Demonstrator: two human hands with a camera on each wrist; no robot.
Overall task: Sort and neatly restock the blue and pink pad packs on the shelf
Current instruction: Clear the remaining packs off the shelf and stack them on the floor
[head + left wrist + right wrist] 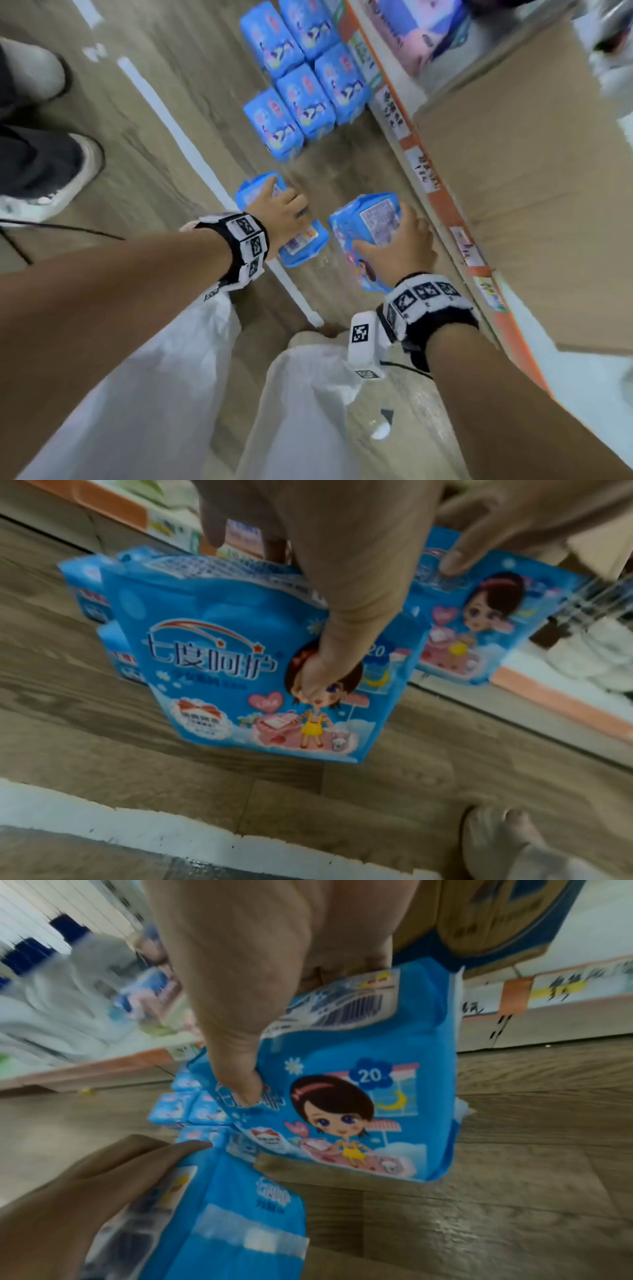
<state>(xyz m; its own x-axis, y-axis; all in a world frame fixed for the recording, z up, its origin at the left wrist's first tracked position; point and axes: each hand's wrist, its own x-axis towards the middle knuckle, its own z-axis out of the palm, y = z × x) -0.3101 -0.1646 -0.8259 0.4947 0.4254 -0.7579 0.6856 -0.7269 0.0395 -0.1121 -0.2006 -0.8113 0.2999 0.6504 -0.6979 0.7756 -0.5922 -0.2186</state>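
Each of my hands holds one blue pad pack just above the wooden floor. My left hand [279, 210] grips its blue pack [303, 243] from above, with the thumb on the printed front [240, 656]. My right hand [400, 248] grips a second blue pack [368, 219] near the shelf edge, and its cartoon front shows in the right wrist view [359, 1104]. Several more blue packs [301, 75] lie in a tidy group on the floor ahead. A pink pack [414, 44] sits blurred on the lower shelf.
The shelf's orange price strip [442, 209] runs along the right, with a cardboard box [531, 164] on the shelf behind it. Another person's shoes [68, 171] stand at the left. A white line [178, 133] crosses the floor. My white-clad knees fill the bottom.
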